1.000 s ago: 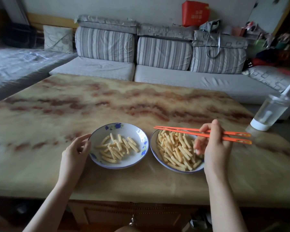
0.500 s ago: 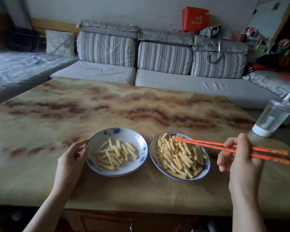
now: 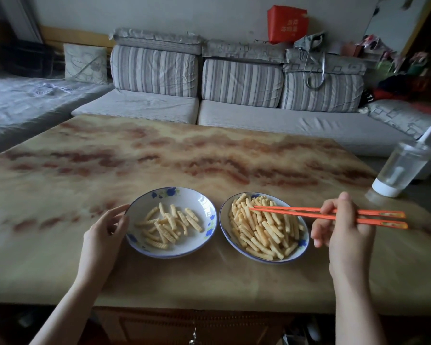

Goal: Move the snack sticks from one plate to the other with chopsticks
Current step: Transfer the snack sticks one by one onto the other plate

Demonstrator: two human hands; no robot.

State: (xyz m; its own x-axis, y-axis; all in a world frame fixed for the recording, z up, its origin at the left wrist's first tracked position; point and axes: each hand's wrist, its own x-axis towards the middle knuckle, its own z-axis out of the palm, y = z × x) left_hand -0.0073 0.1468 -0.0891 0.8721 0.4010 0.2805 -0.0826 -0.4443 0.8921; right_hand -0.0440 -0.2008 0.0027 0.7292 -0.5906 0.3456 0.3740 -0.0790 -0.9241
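Orange chopsticks (image 3: 291, 210) gripped in our right hand (image 3: 343, 227) should, we judge, lightly pinch one snack stick (image 3: 264, 227) atop the full plate (image 3: 224, 220).

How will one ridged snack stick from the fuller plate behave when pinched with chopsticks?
Probably light and stiff: the snack sticks lie straight in a loose pile. Likely brittle, so the orange chopsticks could snap one. The ridges may resist slipping.

A marbled tan desk (image 3: 209, 155) stood before a grey sofa (image 3: 271, 123) with striped back cushions (image 3: 241, 82) along a pale wall (image 3: 184, 13). A red box (image 3: 286, 23) sat atop them. The light was dim.
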